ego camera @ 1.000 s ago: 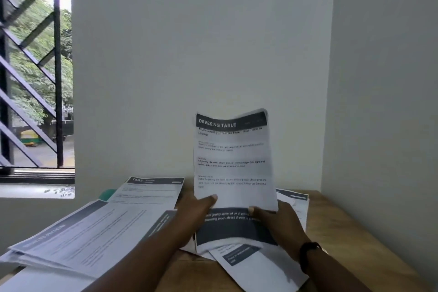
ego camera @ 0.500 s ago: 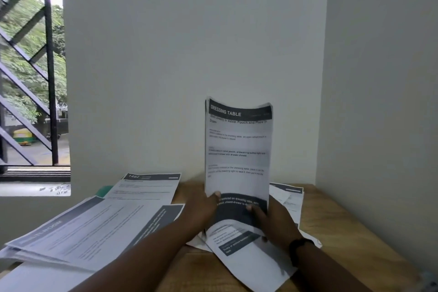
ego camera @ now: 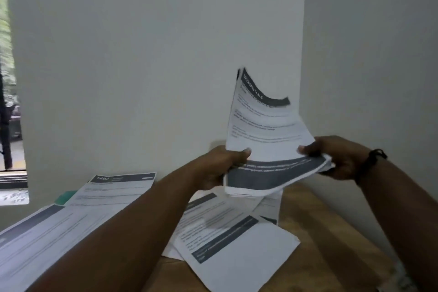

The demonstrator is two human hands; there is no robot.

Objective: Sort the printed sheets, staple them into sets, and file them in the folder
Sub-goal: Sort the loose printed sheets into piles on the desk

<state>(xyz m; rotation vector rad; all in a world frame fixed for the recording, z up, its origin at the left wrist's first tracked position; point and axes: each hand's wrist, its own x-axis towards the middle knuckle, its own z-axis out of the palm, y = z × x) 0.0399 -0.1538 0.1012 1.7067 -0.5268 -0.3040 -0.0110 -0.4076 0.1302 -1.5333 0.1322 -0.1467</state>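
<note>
Head view: left hand and right hand each pinch the held sheets; loose sheets lie on the counter below both hands.

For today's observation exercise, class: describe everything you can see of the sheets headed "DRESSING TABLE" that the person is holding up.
The DRESSING TABLE sheets are thin white printed paper, at least two layered, with a dark header band, blurred lines of text and a wide dark band near the bottom. They are held in the air above the wooden table, tilted and curling, top corner toward the wall. The left hand pinches the lower left edge, the right hand the lower right edge. No staple is visible.
</note>
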